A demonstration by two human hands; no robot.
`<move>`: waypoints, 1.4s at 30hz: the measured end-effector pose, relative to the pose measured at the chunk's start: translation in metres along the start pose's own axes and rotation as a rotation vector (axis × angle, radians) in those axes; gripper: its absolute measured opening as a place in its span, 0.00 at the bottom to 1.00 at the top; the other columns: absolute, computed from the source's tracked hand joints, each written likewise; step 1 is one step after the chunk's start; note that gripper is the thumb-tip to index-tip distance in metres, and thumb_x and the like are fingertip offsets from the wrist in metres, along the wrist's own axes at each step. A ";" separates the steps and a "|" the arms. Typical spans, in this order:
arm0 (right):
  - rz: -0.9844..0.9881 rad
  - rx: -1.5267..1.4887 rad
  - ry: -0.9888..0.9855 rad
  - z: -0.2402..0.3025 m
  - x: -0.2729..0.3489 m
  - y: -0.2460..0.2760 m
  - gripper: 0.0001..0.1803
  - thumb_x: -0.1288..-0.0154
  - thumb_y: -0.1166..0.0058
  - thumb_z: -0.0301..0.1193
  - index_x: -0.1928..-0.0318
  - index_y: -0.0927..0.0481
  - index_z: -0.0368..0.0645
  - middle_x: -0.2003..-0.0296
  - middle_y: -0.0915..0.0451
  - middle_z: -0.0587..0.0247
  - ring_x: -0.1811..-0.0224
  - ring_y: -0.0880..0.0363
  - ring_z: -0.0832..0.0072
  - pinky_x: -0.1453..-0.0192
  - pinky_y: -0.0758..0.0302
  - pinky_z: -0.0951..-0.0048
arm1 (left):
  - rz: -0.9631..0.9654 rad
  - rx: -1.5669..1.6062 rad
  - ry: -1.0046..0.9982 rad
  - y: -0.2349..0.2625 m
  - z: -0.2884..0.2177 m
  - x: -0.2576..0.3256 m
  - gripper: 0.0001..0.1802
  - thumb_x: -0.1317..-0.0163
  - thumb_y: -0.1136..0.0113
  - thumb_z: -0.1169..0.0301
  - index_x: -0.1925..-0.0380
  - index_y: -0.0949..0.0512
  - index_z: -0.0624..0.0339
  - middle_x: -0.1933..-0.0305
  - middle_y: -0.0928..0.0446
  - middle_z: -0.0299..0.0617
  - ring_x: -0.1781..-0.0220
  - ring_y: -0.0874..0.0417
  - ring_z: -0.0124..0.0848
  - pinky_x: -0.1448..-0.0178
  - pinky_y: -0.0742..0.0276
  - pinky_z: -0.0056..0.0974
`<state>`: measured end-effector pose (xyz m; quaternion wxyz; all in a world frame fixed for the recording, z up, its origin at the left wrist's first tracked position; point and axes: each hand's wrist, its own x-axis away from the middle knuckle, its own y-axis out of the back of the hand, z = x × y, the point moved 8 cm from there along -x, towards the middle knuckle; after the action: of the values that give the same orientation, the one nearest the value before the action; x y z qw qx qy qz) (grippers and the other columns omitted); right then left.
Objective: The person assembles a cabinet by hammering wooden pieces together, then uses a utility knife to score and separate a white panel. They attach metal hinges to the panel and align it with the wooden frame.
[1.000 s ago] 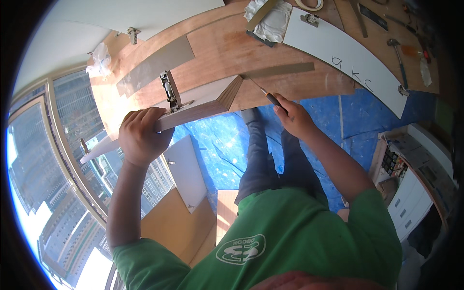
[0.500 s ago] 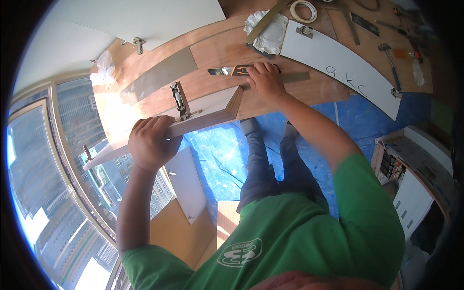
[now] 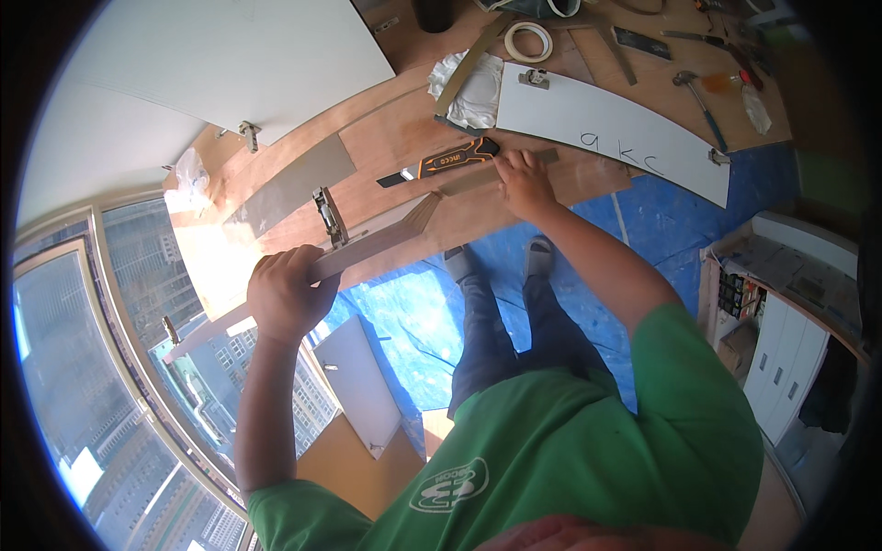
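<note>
My left hand (image 3: 292,292) grips the near edge of a white-faced cabinet door panel (image 3: 381,241), its fingers over the top and thumb below. A metal hinge (image 3: 329,219) stands up from the panel beside that hand. My right hand (image 3: 526,186) has its fingers closed around a thin grey-brown strip (image 3: 478,179), whose left end lies close to the panel's corner. Just beyond the strip, an orange-and-black utility knife (image 3: 446,163) rests on the wooden worktop (image 3: 390,138), its blade pointing left.
A curved-looking white panel (image 3: 606,129) with hinges lies at the far right, near a tape roll (image 3: 528,41), crumpled white plastic (image 3: 473,92) and a hammer (image 3: 703,110). Large white panels (image 3: 230,64) stand at far left. Blue sheeting (image 3: 404,321) covers the floor; windows (image 3: 73,349) line the left.
My right hand has let go of the utility knife, now on the worktop, and has moved nearer onto the strip. My left hand still grips the panel.
</note>
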<state>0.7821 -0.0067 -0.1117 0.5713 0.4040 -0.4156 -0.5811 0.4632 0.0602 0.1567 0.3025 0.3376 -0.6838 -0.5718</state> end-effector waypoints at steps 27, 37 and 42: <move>0.299 -0.452 -1.449 -0.108 0.488 0.110 0.19 0.27 0.43 0.35 0.57 0.16 0.26 0.74 0.15 0.46 0.76 0.13 0.59 0.74 0.16 0.59 | -0.020 -0.047 -0.097 0.005 -0.013 0.012 0.17 0.46 0.26 0.55 0.74 0.20 0.54 0.73 0.15 0.48 0.69 0.11 0.52 0.61 0.16 0.54; 0.300 -0.796 -1.686 -0.025 0.577 0.053 0.19 0.27 0.39 0.33 0.62 0.19 0.22 0.73 0.17 0.45 0.77 0.14 0.60 0.78 0.17 0.56 | 0.009 -0.123 -0.064 -0.004 -0.003 0.016 0.19 0.45 0.27 0.48 0.73 0.19 0.51 0.70 0.14 0.47 0.67 0.11 0.52 0.63 0.18 0.57; 0.148 -0.914 -1.623 -0.057 0.547 0.046 0.19 0.28 0.37 0.34 0.63 0.18 0.23 0.75 0.17 0.44 0.78 0.14 0.60 0.77 0.18 0.56 | 0.015 -0.107 -0.068 -0.010 0.000 0.014 0.21 0.45 0.26 0.48 0.74 0.20 0.52 0.71 0.14 0.48 0.67 0.12 0.52 0.64 0.19 0.57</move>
<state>0.8396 -0.5550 -0.0840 0.2454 -0.4170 -0.4430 -0.7547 0.4563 0.0477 0.1476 0.3009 0.2962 -0.6648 -0.6163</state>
